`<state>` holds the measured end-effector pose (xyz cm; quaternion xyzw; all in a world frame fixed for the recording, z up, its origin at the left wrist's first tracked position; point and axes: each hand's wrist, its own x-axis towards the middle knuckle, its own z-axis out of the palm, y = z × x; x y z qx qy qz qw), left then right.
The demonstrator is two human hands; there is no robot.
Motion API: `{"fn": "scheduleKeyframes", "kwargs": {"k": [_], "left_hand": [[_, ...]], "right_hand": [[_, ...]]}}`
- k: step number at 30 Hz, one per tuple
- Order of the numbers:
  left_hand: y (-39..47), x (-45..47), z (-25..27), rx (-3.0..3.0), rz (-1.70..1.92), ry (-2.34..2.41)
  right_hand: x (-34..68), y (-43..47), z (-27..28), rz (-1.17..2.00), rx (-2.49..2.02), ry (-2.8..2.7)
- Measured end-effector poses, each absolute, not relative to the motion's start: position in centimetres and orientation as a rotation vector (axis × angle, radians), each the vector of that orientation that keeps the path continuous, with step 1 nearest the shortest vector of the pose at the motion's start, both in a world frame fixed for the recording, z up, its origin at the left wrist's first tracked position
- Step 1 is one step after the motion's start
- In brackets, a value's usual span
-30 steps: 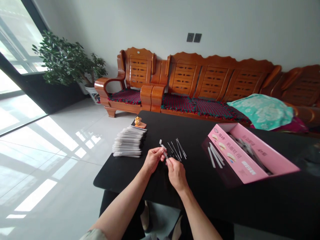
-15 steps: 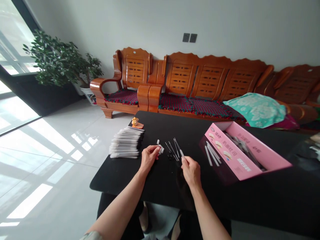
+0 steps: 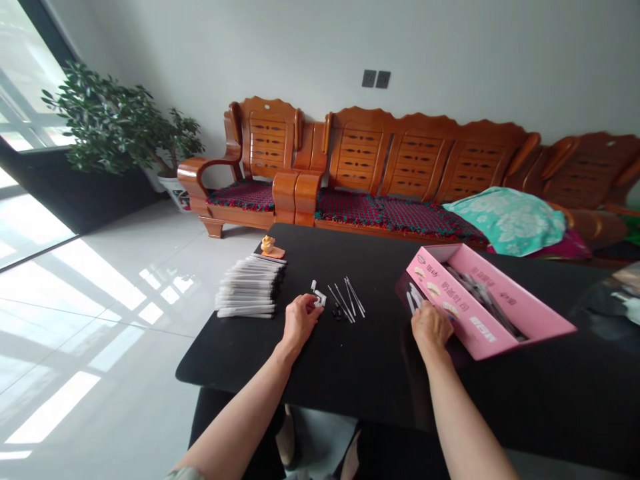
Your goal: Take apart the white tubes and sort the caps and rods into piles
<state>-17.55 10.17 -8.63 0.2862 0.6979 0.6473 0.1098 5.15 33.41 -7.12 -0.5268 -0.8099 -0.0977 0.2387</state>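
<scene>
- Left sleeve point(image 3: 186, 473): pale grey-green cloth, its edge visible above the bare left forearm point(image 3: 245, 413).
- Right forearm point(image 3: 457, 400): bare along its visible length.
- Left hand point(image 3: 300, 319) and right hand point(image 3: 431, 327): ungloved.
- Trousers point(image 3: 216, 417): plain black, fabric detail lost in shadow.
- Footwear point(image 3: 297, 455): dark-edged, partly hidden, its kind unclear.

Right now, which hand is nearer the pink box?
Right. The right hand is close beside the pink box; the left hand is farther off, by the small white pieces.
</scene>
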Motion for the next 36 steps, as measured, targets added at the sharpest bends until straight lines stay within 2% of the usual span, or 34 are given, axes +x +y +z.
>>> {"fn": "scheduleKeyframes", "kwargs": {"k": [6, 13, 16, 22, 32, 36], "left_hand": [[10.0, -17.7, -8.3, 0.986, 1.901, 2.080], [9.6, -17.4, -7.8, 1.006, 1.955, 2.103], [9.3, -17.3, -7.7, 1.025, 1.909, 2.162], [7.4, -17.5, -6.9, 1.108, 1.697, 2.429], [-1.2, -21.7, -6.5, 1.151, 1.162, 2.987], [-2.5, -22.5, -6.6, 1.241, 0.939, 3.052]], "right_hand": [[4.1, 32.1, -6.2, -0.295, -1.368, -2.235], [-0.7, 25.3, -6.4, 0.144, -1.188, -2.195], [-2.4, 22.3, -7.1, 0.227, -1.032, -2.192], [-2.8, 20.9, -8.4, 0.126, -0.683, -2.209], [-2.9, 21.1, -8.5, 0.113, -0.650, -2.171], [-2.9, 21.1, -8.5, 0.116, -0.653, -2.171]]}}
